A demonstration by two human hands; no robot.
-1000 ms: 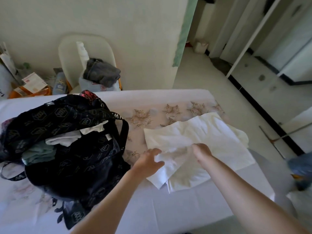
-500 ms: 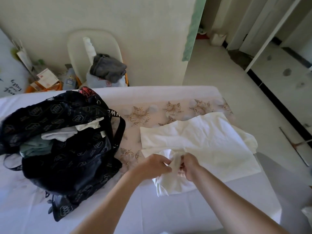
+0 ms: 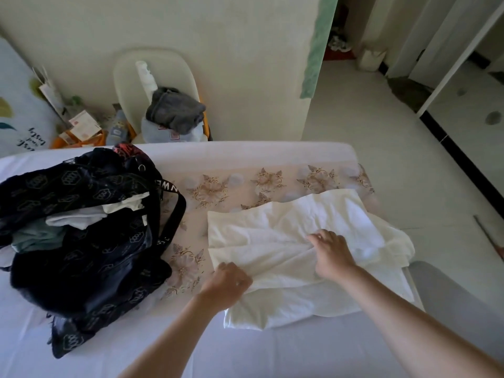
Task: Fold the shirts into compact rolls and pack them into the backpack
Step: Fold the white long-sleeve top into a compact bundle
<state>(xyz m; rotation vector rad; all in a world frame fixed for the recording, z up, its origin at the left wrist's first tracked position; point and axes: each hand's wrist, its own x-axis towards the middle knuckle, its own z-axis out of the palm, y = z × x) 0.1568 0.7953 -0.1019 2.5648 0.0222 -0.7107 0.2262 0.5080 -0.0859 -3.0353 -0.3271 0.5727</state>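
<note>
ok, your left hand (image 3: 227, 282) and right hand (image 3: 331, 253) both pinch the white shirt (image 3: 275, 230), flat on the bed (image 3: 272, 353); backpack (image 3: 81, 241) at 9 o'clock, prob. w/ clothes inside.

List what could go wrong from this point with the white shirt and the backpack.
1. The white shirt hangs past the right edge of the bed; pulling on it could drag it off.
2. The left hand and right hand pinch bunched, wrinkled cloth, so the roll may come out loose.
3. The backpack already bulges with clothes at its opening, so another roll may not fit easily.
</note>
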